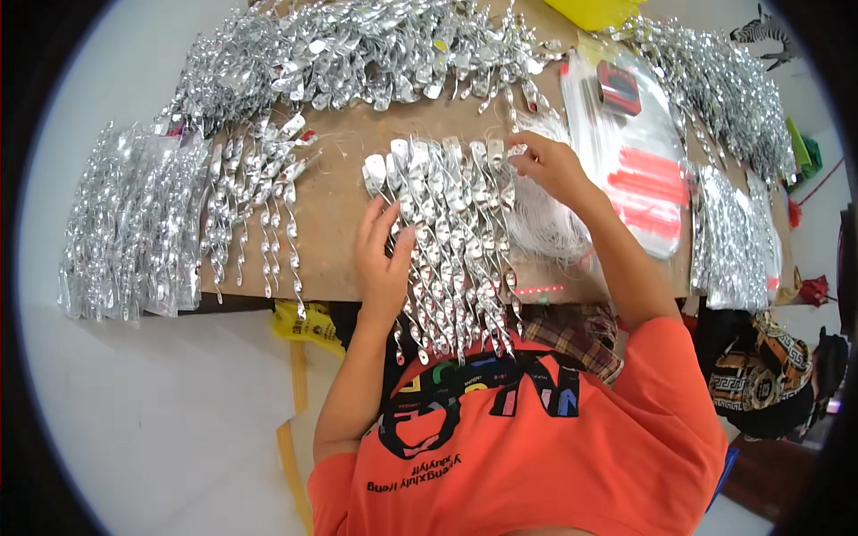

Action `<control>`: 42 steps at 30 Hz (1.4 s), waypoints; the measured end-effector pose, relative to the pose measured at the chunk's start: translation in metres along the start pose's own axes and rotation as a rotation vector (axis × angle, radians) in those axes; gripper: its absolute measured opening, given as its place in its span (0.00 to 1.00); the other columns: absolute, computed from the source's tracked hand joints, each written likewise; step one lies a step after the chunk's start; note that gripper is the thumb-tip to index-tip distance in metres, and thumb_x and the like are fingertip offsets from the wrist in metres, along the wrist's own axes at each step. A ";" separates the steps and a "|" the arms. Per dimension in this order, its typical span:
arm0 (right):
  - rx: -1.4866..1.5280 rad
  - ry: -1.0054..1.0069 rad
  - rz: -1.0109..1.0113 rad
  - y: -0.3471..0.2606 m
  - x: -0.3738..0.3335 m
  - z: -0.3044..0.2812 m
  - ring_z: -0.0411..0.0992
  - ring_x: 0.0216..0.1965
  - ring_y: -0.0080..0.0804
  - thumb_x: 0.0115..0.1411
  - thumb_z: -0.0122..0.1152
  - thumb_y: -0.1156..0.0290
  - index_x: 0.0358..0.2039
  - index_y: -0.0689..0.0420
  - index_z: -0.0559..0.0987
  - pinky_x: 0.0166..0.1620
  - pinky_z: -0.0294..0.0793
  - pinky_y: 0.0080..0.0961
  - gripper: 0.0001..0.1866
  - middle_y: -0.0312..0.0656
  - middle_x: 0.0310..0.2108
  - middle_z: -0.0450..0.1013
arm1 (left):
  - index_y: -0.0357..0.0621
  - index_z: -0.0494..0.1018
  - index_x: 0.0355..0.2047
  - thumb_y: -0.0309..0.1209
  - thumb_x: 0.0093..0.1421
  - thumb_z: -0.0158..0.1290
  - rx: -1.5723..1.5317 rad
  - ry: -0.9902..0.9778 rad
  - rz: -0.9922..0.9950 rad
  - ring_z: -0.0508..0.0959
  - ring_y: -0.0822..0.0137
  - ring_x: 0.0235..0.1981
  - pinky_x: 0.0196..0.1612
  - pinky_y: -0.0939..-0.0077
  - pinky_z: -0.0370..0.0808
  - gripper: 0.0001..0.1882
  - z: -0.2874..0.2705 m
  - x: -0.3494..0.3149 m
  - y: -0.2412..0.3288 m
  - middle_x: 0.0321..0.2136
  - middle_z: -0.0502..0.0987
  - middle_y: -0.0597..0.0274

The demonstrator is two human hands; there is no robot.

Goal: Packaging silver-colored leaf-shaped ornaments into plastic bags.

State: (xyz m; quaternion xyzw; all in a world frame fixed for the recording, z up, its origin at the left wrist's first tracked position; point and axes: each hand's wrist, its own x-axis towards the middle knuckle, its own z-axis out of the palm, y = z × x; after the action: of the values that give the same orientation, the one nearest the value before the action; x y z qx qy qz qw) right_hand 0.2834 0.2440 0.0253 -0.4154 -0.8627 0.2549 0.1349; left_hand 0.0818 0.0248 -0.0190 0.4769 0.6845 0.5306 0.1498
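A row of twisted silver foil strips (pixel 456 232) lies side by side in front of me, their lower ends hanging over the table's near edge. My left hand (pixel 382 259) rests at the left side of this row, fingers apart and touching the outer strips. At the row's upper right end is my right hand (pixel 552 168), its thumb and fingertips pinched together beside a shiny strip end. What lies between those fingertips is too small to make out. A bundle of thin white strings (pixel 547 219) lies under and beside my right wrist.
Bagged silver strips (pixel 134 223) lie at the far left, with looser strips (pixel 255 188) beside them. A large silver heap (pixel 357 58) spans the back. On the right are clear plastic bags (pixel 643 152), a small dark red box (pixel 618 87) and more bagged strips (pixel 728 237).
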 end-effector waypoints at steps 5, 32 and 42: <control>0.085 0.061 -0.016 -0.022 -0.076 0.017 0.72 0.24 0.31 0.57 0.60 0.67 0.52 0.51 0.72 0.32 0.71 0.28 0.22 0.41 0.24 0.75 | 0.35 0.71 0.50 0.32 0.60 0.53 -0.034 0.030 -0.011 0.67 0.53 0.57 0.59 0.66 0.61 0.19 0.001 -0.003 -0.008 0.56 0.66 0.46; -0.076 0.194 -0.353 -0.053 -0.120 0.081 0.65 0.53 0.48 0.55 0.59 0.66 0.57 0.52 0.68 0.54 0.64 0.40 0.28 0.48 0.53 0.67 | 0.38 0.58 0.61 0.37 0.58 0.57 0.022 -0.182 0.013 0.59 0.48 0.61 0.63 0.61 0.55 0.34 -0.001 0.002 -0.019 0.64 0.49 0.37; -0.171 0.550 -0.021 0.102 -0.074 -0.096 0.74 0.42 0.40 0.56 0.62 0.63 0.40 0.52 0.80 0.49 0.69 0.34 0.12 0.42 0.40 0.77 | 0.41 0.60 0.61 0.38 0.59 0.54 0.169 -0.141 0.022 0.53 0.49 0.65 0.64 0.62 0.51 0.32 -0.015 0.002 -0.005 0.65 0.48 0.41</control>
State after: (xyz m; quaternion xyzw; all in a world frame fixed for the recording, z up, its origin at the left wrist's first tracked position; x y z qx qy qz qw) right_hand 0.4379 0.2707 0.0477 -0.4700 -0.8162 0.0575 0.3311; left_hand 0.0673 0.0175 -0.0165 0.5316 0.7091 0.4378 0.1511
